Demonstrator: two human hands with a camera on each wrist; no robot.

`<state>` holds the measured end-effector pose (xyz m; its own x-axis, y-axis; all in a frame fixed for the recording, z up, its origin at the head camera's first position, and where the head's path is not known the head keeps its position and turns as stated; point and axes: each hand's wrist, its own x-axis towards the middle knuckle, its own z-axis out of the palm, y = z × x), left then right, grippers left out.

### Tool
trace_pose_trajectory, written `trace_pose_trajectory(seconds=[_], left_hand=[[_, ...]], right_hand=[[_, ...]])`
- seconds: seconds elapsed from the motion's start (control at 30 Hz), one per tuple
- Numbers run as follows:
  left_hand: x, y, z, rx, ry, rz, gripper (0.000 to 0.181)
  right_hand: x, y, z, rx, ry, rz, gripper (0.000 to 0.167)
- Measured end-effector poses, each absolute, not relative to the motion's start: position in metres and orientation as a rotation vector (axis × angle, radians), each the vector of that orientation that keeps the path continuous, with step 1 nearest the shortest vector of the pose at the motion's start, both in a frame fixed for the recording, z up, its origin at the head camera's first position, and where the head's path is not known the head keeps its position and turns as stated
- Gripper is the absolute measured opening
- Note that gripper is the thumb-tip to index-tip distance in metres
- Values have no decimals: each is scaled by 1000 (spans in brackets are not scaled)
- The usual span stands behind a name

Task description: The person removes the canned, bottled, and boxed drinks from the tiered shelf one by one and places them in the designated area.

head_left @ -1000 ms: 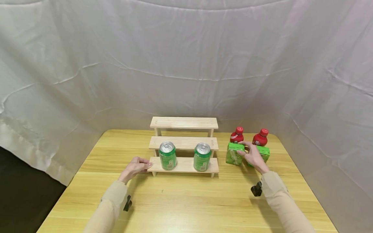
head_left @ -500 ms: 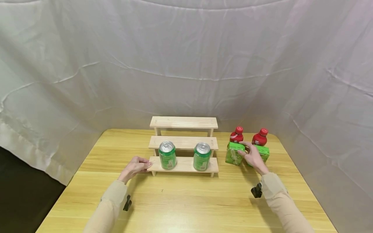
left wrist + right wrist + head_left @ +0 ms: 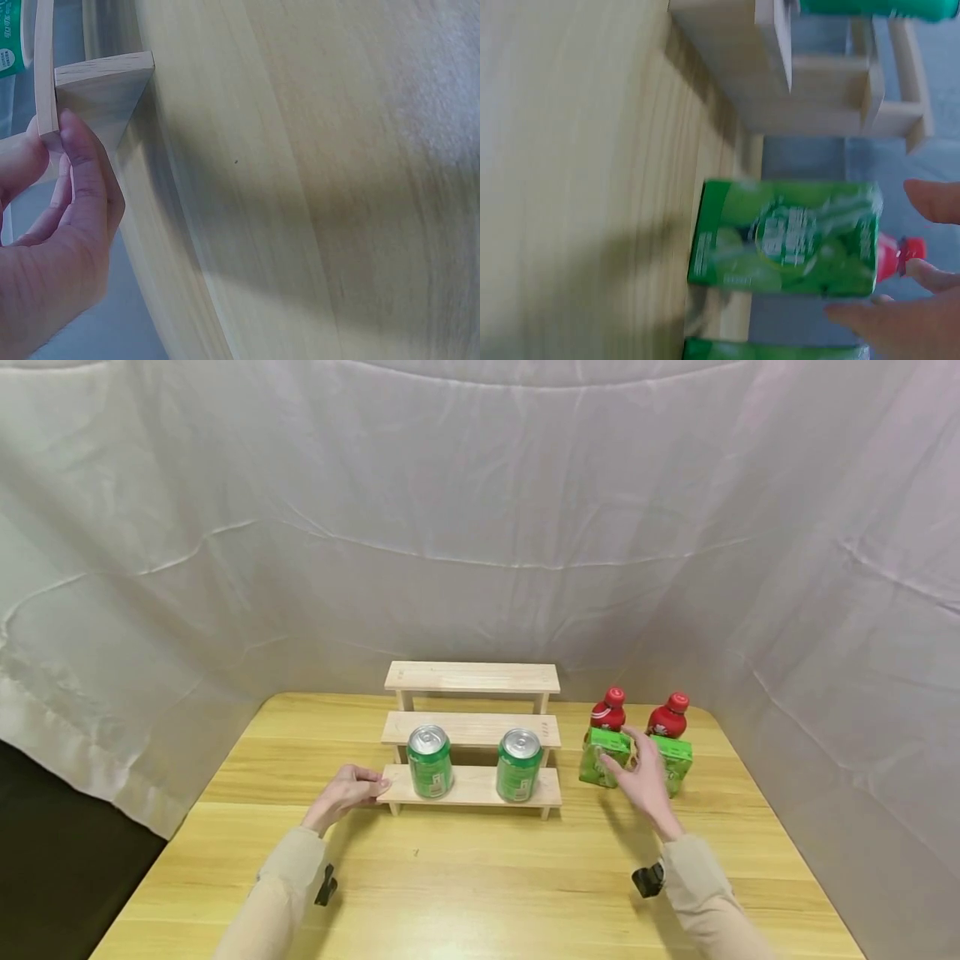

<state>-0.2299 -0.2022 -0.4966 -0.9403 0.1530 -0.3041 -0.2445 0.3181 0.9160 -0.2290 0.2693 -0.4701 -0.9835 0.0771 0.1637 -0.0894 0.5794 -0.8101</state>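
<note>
My left hand (image 3: 348,793) pinches the left end of the lowest step of a three-step wooden display shelf (image 3: 472,783). In the left wrist view, thumb and fingers lie on either side of the board (image 3: 46,90). My right hand (image 3: 648,785) is at the left green juice carton (image 3: 595,767), its thumb and fingers spread. Seen from the right wrist, the thumb (image 3: 936,201) is apart from the upright carton (image 3: 784,236); whether the fingers touch it cannot be told. Two green drink cans, the left can (image 3: 430,768) and right can (image 3: 519,770), stand on the lowest step.
A second green juice carton (image 3: 675,768) stands to the right of the first. Behind the cartons are two red bottles, a left bottle (image 3: 607,712) and a right bottle (image 3: 667,720). A grey curtain (image 3: 480,527) hangs behind the wooden table (image 3: 480,885).
My right hand has shifted left and slightly towards me, its thumb now in front of the left carton and its fingers wider apart. The left hand, shelf and cans stay put.
</note>
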Motion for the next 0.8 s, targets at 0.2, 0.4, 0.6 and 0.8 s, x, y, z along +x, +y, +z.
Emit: trace_pose_trajectory(seconds=[0.2, 0.4, 0.6, 0.8], left_hand=[[-231, -202, -498, -81, 2262, 1648, 34], [-230, -204, -499, -74, 2252, 1657, 33], [-230, -204, -498, -76, 2261, 1653, 35], [-230, -202, -498, -84, 2256, 1656, 33]], right_hand=[[-213, 249, -477, 34, -2541, 1381, 71], [-202, 228, -479, 78, -2458, 1399, 69], [-194, 197, -478, 130, -2456, 1502, 72], [-192, 174, -479, 136, -2491, 1586, 82]])
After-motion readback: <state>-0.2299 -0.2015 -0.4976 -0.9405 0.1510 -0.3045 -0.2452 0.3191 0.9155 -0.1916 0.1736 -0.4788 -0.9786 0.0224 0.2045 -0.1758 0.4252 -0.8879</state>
